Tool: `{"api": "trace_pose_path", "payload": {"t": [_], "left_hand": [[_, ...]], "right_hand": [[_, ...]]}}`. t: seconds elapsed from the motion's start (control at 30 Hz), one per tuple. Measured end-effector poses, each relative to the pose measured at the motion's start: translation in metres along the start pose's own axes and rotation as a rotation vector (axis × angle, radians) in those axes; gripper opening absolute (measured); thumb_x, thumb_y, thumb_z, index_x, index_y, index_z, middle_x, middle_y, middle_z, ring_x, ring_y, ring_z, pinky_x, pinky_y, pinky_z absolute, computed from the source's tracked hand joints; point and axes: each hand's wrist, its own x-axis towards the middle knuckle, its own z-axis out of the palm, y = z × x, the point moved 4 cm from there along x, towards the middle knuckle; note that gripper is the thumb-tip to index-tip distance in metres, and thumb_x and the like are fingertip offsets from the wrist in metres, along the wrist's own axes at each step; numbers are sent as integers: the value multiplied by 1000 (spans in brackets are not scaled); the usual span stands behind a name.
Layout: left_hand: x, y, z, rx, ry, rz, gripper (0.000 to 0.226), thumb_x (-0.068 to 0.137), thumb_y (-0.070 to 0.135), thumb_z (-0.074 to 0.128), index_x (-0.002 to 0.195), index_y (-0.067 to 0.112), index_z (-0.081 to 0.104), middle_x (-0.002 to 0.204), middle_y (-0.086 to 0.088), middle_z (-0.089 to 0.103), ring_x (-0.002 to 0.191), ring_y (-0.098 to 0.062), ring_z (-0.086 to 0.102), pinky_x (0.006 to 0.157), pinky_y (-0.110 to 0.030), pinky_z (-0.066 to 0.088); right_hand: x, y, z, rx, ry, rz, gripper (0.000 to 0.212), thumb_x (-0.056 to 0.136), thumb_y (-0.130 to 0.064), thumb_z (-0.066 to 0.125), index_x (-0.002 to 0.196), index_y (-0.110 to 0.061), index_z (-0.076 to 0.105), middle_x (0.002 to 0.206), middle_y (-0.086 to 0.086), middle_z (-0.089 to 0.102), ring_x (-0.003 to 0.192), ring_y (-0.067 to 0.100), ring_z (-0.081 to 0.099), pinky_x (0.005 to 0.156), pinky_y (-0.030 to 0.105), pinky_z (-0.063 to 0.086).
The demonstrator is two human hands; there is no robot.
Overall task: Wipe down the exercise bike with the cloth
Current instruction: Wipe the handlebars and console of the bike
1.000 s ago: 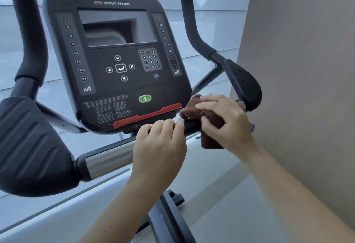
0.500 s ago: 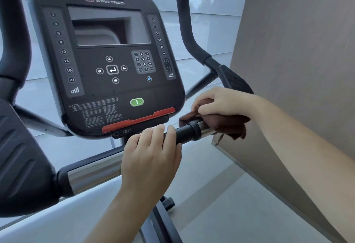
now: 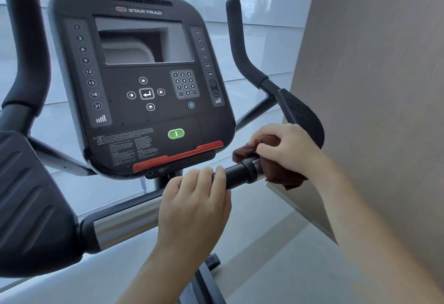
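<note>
Hands first: right hand [image 3: 286,147] is closed around a dark brown cloth [image 3: 281,174], pressing it onto the handlebar [image 3: 240,174] at the silver section just past the black collar. Cloth wraps over and under the bar, a fold hanging below the hand. Left hand [image 3: 194,205] is curled over the same bar, just left of the cloth, fingers hooked over the top, gripping the black part.

Above the left hand: exercise bike console [image 3: 144,82], marked "STAR TRAC" at the top. Left column reads 1, 3, 6, 9, 12, 15, 18, 21; right column 24, 27, 30, 33, 36, 40, then plus and minus. Number keypad 1–9, 0, OK. Enter key ringed by four arrow buttons, blue fan icon, green button [image 3: 176,133], red strip [image 3: 177,156] along the lower edge. Small-print warning text is not legible.

Beyond the right hand: black elbow pad [image 3: 300,113] and upright grip [image 3: 240,41]. Far left of the left hand: second pad [image 3: 31,202].
</note>
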Motion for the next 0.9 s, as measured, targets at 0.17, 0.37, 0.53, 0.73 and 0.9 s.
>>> {"api": "trace_pose_path", "payload": {"t": [0.17, 0.37, 0.53, 0.73, 0.9], "left_hand": [[2, 2, -1, -25, 10, -35, 19, 84, 21, 57, 89, 7, 69, 74, -6, 67, 63, -26, 59, 53, -33, 43], [3, 2, -5, -81, -74, -77, 26, 83, 25, 55, 93, 6, 69, 76, -7, 67, 66, -28, 58, 55, -36, 42], [7, 3, -8, -100, -98, -136, 25, 83, 28, 54, 84, 8, 67, 70, -5, 64, 63, -28, 55, 54, -35, 34], [12, 6, -9, -122, -146, -203, 28, 81, 31, 50, 81, 9, 67, 67, -5, 62, 62, -28, 52, 56, -33, 32], [13, 7, -9, -109, -145, -240, 30, 79, 34, 47, 78, 10, 65, 63, -4, 58, 60, -27, 49, 58, -30, 26]], "right_hand": [[-37, -22, 29, 8, 419, -334, 21, 74, -21, 56, 89, -16, 70, 94, -1, 68, 89, 18, 61, 84, 30, 48], [-52, 21, 32, 13, 899, -298, 20, 78, -10, 59, 92, 1, 69, 103, 18, 66, 97, 31, 60, 92, 44, 47], [-58, 8, 77, 61, 1032, -466, 22, 81, -18, 60, 100, -8, 62, 111, 20, 60, 107, 31, 55, 95, 45, 44], [-43, 60, 34, 55, 1139, -423, 22, 80, -12, 52, 100, -7, 60, 110, 19, 59, 101, 31, 55, 87, 50, 48], [-48, 35, 79, 92, 1169, -470, 26, 83, -20, 48, 105, -8, 58, 117, 17, 55, 111, 35, 51, 92, 55, 44]]}}
